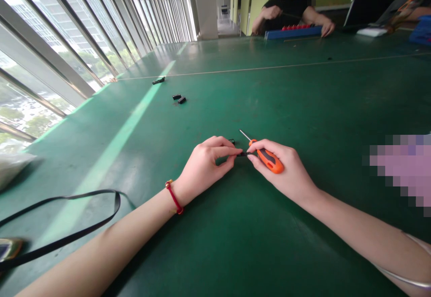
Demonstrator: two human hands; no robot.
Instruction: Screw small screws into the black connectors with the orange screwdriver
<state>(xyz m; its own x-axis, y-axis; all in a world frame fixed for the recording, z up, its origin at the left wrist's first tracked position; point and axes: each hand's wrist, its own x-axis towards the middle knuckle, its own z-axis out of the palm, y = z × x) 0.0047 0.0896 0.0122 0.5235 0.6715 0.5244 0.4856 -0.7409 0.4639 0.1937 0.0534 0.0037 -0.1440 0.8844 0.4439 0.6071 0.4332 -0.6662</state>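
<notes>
A small black part [242, 154] sits low over the table, pinched at both ends. My left hand [210, 160] is closed, thumb and fingertips on the part's left end. On its right end, the thumb and index finger of my right hand [286, 160] press together. An orange and black screwdriver [269, 160] rests in my right hand, its handle between thumb and index finger. Its thin shaft points up and to the left, away from the part. Just behind my left fingertips another small black piece [231, 141] shows, partly hidden. The part's details are too small to make out.
Two small black blocks [181, 100] lie farther back on the green table [286, 99], and a longer black piece [158, 81] beyond them. A black strap [117, 202] loops at left. Across the table a person [289, 14] handles a blue tray [292, 33]. A railing [111, 23] runs along the left.
</notes>
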